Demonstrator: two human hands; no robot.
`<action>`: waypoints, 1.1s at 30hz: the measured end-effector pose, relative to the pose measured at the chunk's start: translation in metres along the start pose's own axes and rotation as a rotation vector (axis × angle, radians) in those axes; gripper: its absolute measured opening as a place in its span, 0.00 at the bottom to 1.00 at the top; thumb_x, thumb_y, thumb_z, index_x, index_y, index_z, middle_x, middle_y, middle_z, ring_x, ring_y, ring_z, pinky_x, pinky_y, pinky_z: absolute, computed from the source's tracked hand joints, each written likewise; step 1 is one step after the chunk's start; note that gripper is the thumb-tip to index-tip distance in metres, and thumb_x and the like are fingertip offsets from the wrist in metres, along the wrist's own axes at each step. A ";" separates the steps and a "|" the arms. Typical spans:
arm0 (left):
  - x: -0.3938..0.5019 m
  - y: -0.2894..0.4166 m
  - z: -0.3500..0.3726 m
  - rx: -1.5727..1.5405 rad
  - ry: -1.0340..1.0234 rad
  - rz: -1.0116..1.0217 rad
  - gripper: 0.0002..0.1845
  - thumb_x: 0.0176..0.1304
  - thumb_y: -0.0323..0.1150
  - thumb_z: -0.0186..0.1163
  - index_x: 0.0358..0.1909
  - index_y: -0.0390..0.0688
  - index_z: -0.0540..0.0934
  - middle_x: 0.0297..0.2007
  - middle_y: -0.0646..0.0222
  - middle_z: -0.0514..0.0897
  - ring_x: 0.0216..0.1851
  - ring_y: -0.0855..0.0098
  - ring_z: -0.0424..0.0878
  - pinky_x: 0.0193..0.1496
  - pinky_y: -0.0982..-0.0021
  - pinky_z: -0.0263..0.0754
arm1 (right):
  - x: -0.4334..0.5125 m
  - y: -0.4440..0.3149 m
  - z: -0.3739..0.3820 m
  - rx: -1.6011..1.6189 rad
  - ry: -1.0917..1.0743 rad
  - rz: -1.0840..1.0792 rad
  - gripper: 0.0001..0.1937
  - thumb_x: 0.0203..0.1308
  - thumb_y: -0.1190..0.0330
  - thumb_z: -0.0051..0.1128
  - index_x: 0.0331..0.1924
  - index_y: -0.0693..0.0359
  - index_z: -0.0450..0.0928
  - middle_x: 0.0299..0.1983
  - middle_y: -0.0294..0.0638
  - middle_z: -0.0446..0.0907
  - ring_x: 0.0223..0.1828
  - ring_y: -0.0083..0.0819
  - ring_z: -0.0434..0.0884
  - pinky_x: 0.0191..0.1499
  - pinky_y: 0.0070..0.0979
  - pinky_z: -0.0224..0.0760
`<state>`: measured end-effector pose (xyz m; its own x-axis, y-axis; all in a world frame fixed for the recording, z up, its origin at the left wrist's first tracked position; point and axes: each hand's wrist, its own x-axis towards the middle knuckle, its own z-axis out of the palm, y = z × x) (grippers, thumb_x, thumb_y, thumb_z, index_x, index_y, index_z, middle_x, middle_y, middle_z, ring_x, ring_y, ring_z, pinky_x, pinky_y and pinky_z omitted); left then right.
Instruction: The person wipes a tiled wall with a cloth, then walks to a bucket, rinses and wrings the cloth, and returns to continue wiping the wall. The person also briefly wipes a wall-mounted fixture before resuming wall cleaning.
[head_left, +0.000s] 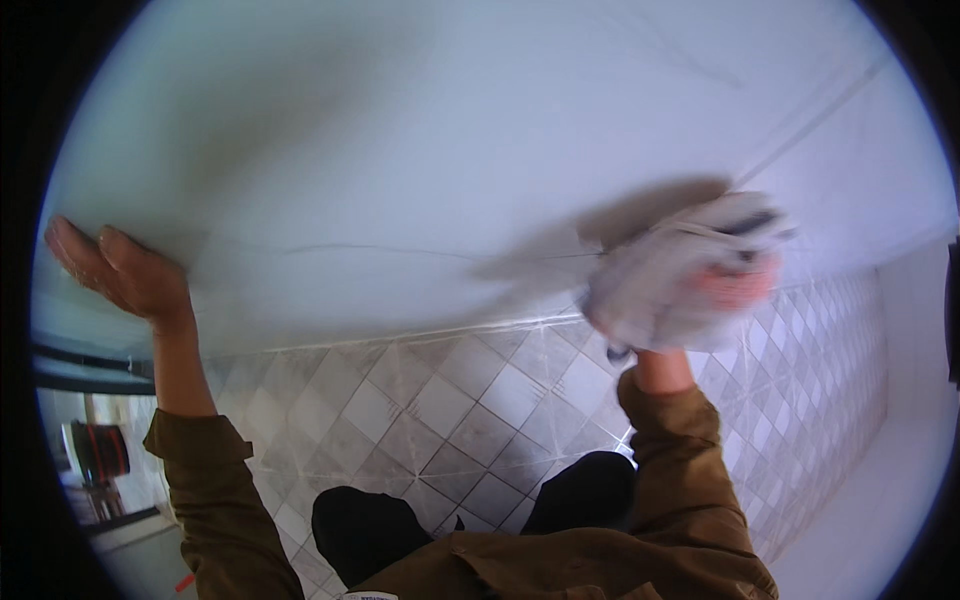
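Observation:
A pale wall (420, 180) with a thin, wavy dark line across it fills the view before me. My left hand (131, 274) is at the wall's far left, fingers extended and holding nothing; whether its palm touches the wall is unclear. A whitish cloth (675, 277) with a reddish patch and dark marks, blurred by motion, is at my right hand, against or close to the wall. The cloth covers that hand, so its fingers are hidden; only the wrist (664, 371) shows below it.
A floor of grey and white diamond-pattern tiles (480, 420) meets the wall's lower edge. At the left, beyond a dark frame, stands a dark round object (101, 452) with red bands. Another pale wall (911, 322) rises at the right. My dark-clad knees are below me.

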<state>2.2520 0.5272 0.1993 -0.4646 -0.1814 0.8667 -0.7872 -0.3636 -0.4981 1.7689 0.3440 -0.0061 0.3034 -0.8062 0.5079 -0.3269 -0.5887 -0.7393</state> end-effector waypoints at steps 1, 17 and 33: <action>-0.002 -0.003 -0.002 -0.024 0.002 0.002 0.25 0.68 0.39 0.44 0.62 0.34 0.60 0.64 0.50 0.59 0.66 0.51 0.55 0.69 0.54 0.46 | -0.001 0.001 0.017 0.166 -0.024 0.048 0.19 0.44 0.59 0.61 0.43 0.53 0.76 0.42 0.38 0.76 0.45 0.37 0.74 0.46 0.32 0.67; -0.010 0.049 -0.014 -0.214 -0.083 -0.514 0.29 0.62 0.40 0.49 0.65 0.44 0.60 0.66 0.55 0.58 0.68 0.49 0.51 0.64 0.45 0.41 | -0.026 -0.105 0.093 -0.339 -0.192 -0.713 0.14 0.44 0.71 0.57 0.38 0.47 0.84 0.35 0.39 0.77 0.34 0.34 0.77 0.32 0.28 0.73; -0.306 0.059 -0.320 -0.356 -0.636 -1.801 0.27 0.56 0.21 0.56 0.60 0.40 0.65 0.53 0.60 0.74 0.48 0.66 0.77 0.52 0.70 0.69 | -0.030 -0.193 0.307 -0.727 -0.325 -1.092 0.21 0.54 0.62 0.51 0.54 0.52 0.70 0.52 0.44 0.70 0.53 0.40 0.69 0.48 0.47 0.64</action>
<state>2.2180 0.8536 -0.1040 0.9806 -0.1484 0.1280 -0.1695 -0.3143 0.9340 2.0981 0.5002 -0.0143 0.8739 0.0806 0.4794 -0.1494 -0.8939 0.4227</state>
